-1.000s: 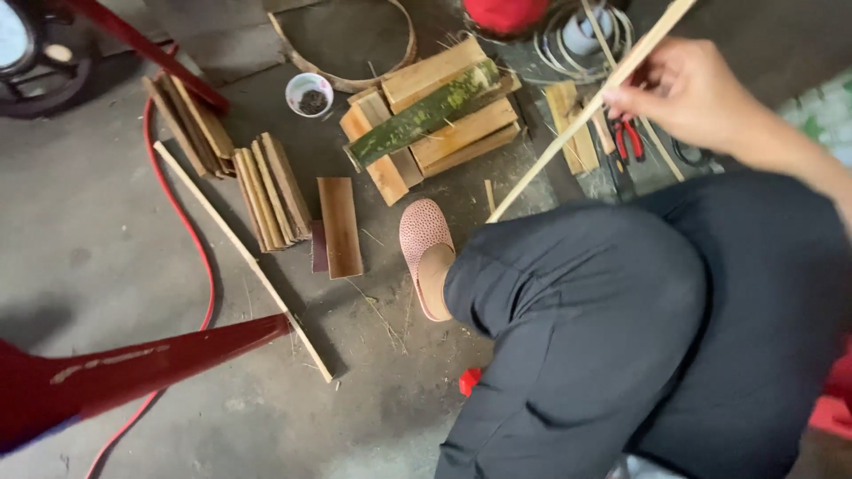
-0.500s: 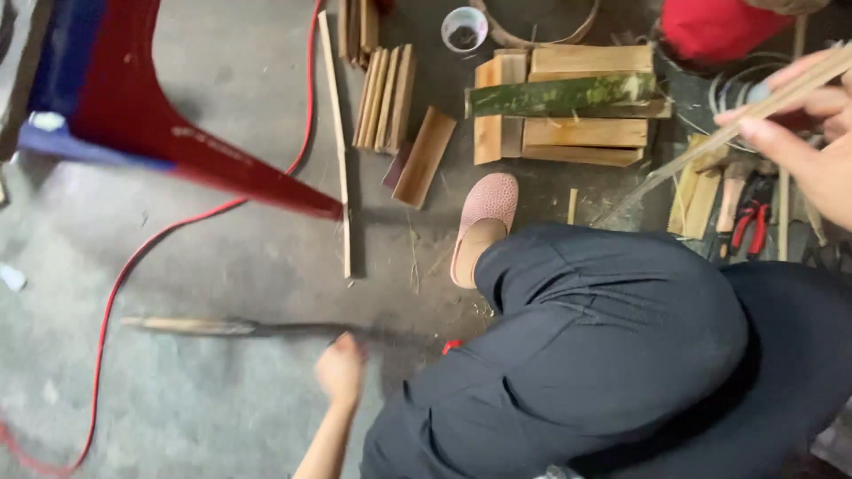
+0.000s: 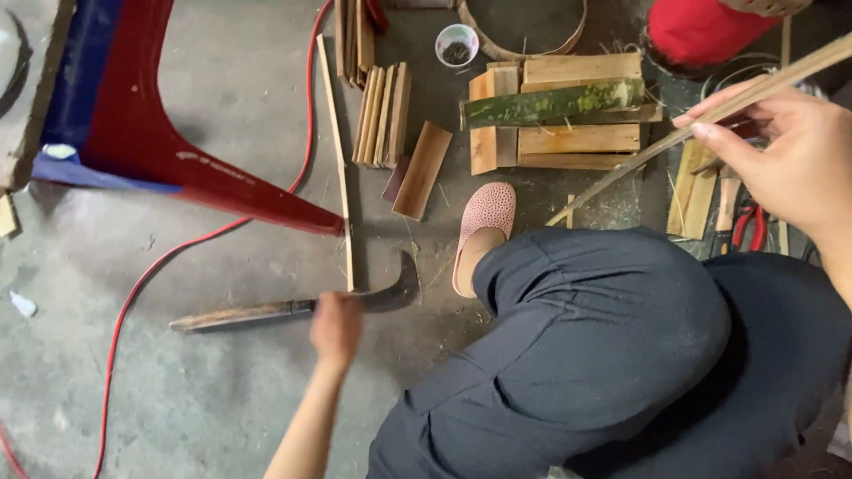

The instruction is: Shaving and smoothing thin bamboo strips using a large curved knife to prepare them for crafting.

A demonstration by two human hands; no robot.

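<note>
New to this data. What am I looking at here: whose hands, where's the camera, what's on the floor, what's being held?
There is no machine here, only a person crouching on a concrete floor. The single camera sits on their head and looks straight down, so the dark trousers and the pink slipper are their own.

The left hand grips a curved blade with a long wooden handle that lies on the floor. The right hand holds a long thin bamboo strip that slants down toward the floor.

Lying around: short split bamboo slats stacked in a pile with a green piece on top, more slats standing on edge, a long thin stick, a small white cup, a red cable, red-handled pliers, and a red stool leg.
</note>
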